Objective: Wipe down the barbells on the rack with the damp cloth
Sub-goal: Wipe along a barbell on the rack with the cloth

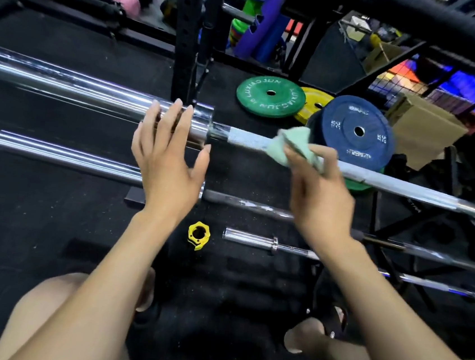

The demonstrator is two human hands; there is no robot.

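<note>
The right hand (pixel 322 188) pinches a pale green cloth (pixel 295 146) against the shaft of the top barbell (pixel 391 182), just right of its chrome sleeve; the left hand (pixel 168 155) has straight, spread fingers laid on that sleeve beside the collar; a second barbell (pixel 66 156) lies below and nearer, with two more bars lower right; a yellow collar clamp (pixel 198 235) sits on the black floor; green (pixel 270 95), yellow and blue plates (pixel 358 131) lie beyond the bar.

Yellow collar (pixel 198 235) lies near stacked weight plates (pixel 358 131).
</note>
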